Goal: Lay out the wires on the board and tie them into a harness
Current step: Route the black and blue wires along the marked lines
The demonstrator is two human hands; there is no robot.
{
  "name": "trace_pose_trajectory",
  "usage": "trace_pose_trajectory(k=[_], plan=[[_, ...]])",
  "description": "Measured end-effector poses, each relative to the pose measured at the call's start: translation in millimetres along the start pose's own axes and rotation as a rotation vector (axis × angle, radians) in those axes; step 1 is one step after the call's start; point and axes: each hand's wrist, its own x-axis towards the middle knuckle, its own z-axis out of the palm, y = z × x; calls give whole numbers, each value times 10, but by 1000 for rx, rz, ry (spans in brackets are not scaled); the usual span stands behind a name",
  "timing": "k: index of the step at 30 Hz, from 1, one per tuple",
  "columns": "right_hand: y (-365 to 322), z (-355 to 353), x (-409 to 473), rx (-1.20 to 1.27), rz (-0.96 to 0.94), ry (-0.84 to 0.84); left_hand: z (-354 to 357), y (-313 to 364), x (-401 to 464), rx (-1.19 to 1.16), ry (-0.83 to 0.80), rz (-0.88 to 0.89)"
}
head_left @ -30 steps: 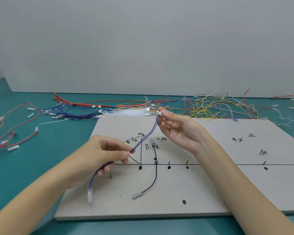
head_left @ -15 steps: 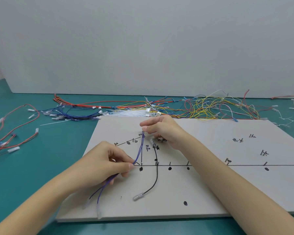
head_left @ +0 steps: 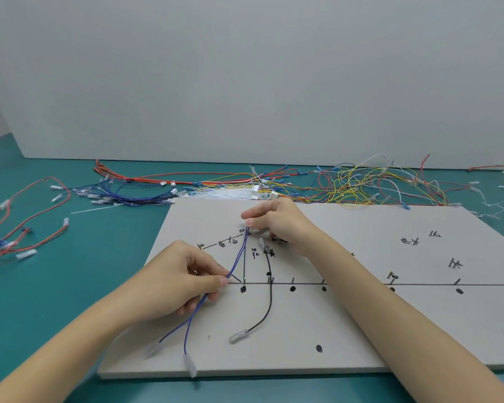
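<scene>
Board [head_left: 361,330] on teal table [head_left: 70,286] — wall [head_left: 245,82] apparently grey.

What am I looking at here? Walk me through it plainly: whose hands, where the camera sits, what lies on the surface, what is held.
No machine here: a person works with bare hands, and the single camera is worn on the head, looking forward and down.

On a green table lies a grey board with drawn lines, black dots, handwritten labels and small pegs; it looks like a template for where each wire runs.

The left hand pinches a pair of blue wires near their middle. The right hand holds their far end down at a labelled spot on the board. Their near ends, with clear plastic terminals, trail toward the front edge.

A black wire already lies on the board beside them.

Behind the board sit spare wires in red, yellow, blue and white.
</scene>
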Motion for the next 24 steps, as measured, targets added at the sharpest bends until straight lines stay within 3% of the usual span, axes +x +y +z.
trace_pose_trajectory(k=[9,14,24], plan=[[5,12,12,26,5,-17,17,-19,22,68,1,49],[19,53,26,-83,-10,5,32,-47,37,89,10,52],[61,23,46,-101,-37,-18,104,7,17,-12,34,59]])
